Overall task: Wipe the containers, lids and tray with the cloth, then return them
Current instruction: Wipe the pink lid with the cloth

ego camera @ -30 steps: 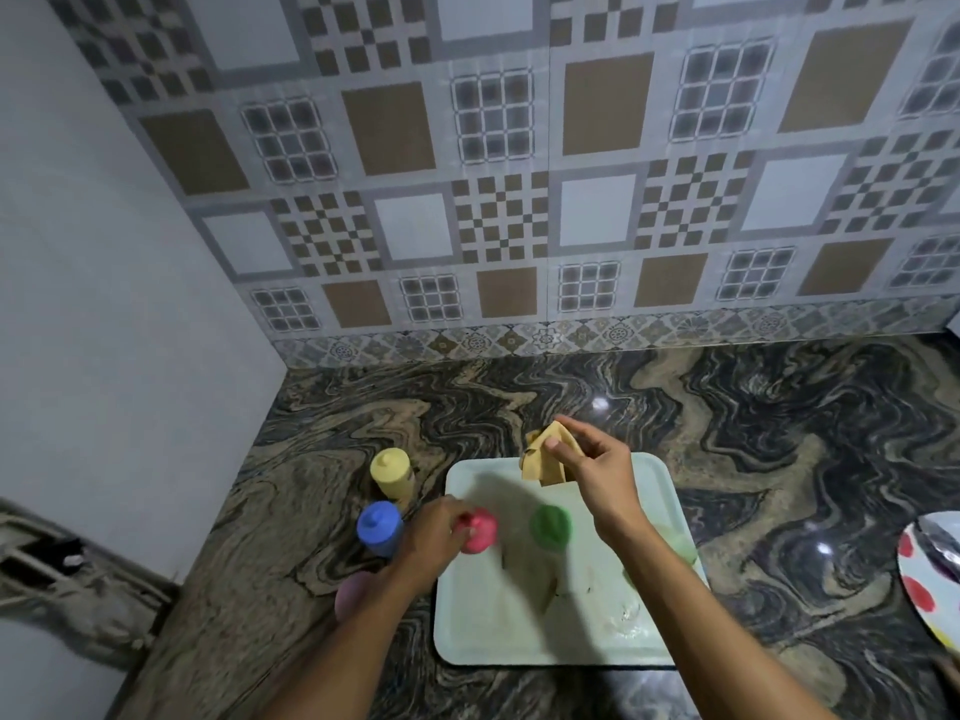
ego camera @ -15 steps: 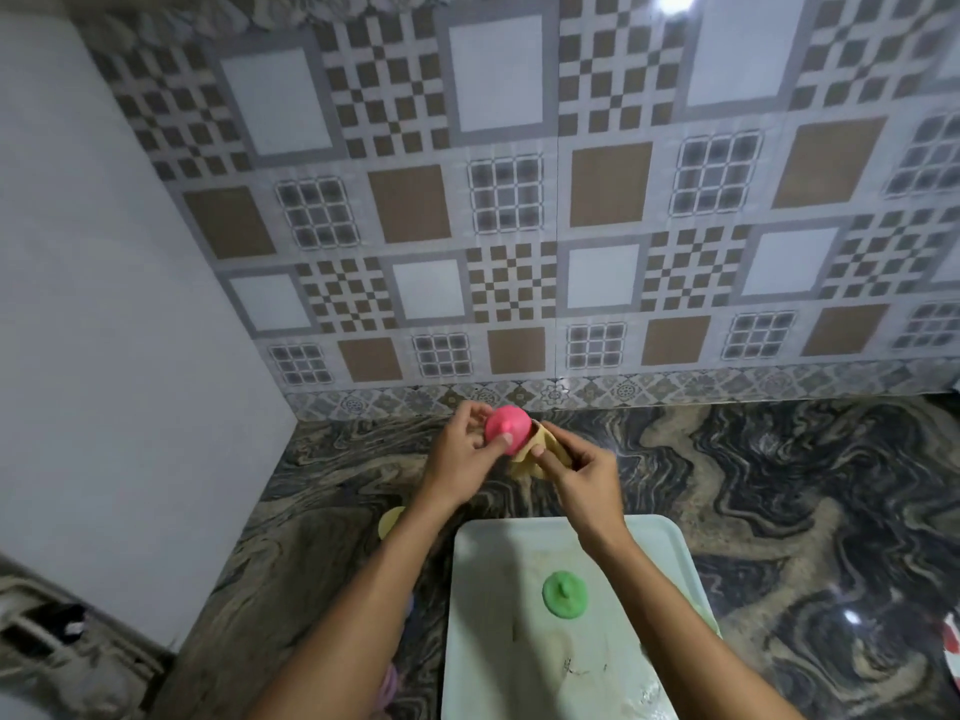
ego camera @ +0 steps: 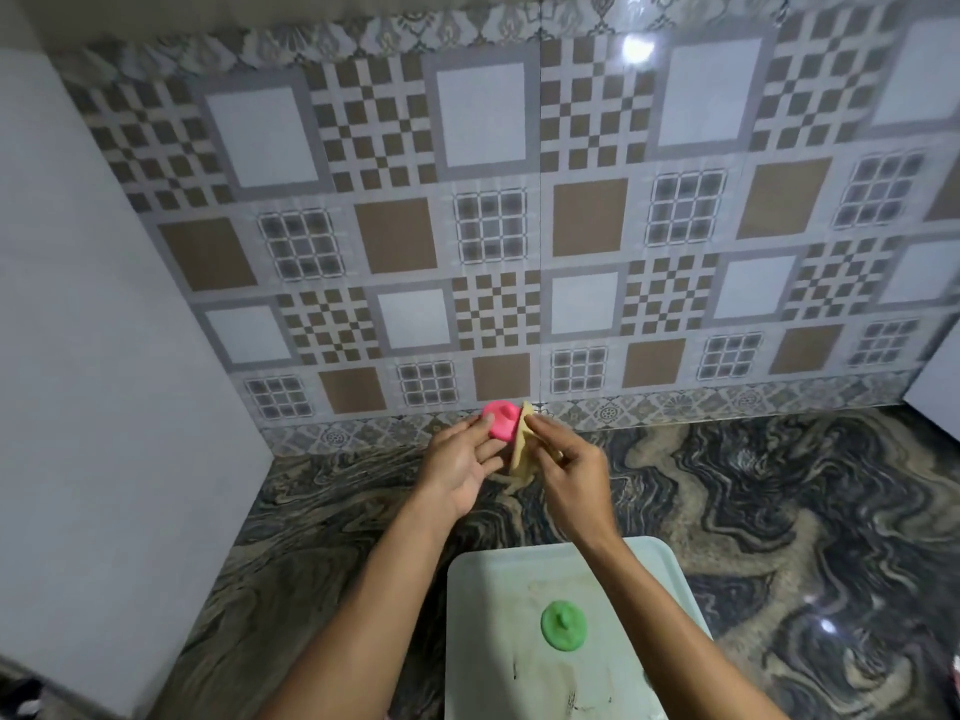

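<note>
Two lids, one cloth, one tray. The left hand (ego camera: 460, 467) grips the pink lid (ego camera: 500, 419) above the counter (ego camera: 779, 485) beyond the tray (ego camera: 483, 615), its top facing the camera. The right hand (ego camera: 571, 472) pinches the cloth (ego camera: 522, 449), long axis upright, against it; the green lid (ego camera: 563, 625) lies knob-up on the tray.

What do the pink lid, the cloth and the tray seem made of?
The round pink lid looks like plastic: smooth, evenly coloured, moulded knob. The yellow-beige cloth is soft matte fabric, possibly sponge cloth; it bends in folds. The pale rectangular tray is probably plastic or melamine: faint sheen, rounded corners, dark smudges.
</note>
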